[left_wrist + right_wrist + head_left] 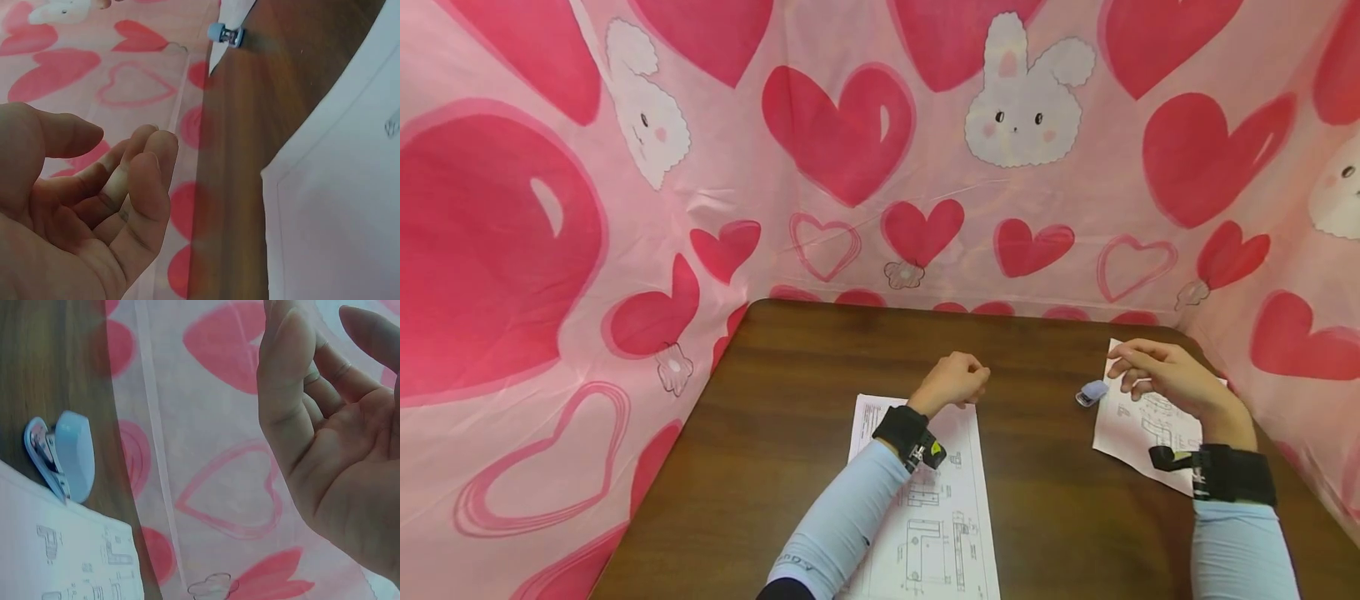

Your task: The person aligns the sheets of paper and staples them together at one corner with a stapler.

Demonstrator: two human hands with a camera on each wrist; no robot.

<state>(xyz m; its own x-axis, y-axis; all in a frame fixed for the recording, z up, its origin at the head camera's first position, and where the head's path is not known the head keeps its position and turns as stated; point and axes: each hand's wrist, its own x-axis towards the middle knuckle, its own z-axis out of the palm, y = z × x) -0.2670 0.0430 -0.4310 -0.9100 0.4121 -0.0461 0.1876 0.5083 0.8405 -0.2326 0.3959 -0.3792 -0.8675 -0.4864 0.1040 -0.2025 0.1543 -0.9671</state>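
My left hand (953,382) hovers over the top end of a long printed drawing sheet (958,500), its fingers loosely bent with nothing between them. On the right, my right hand (1172,379) hangs above a second drawing sheet (1120,429), its fingers relaxed and bare of any object. A small light-blue stapler (1092,393) lies by this second sheet's left edge, just left of the right hand and not touched by it. The right wrist view shows the stapler (75,456) from the side, at the edge of the sheet (81,556).
Both sheets lie on a dark brown wooden table (737,467). A pink cloth (730,150) with hearts and rabbits hangs around the table's back and sides. Bare wood lies between the two sheets.
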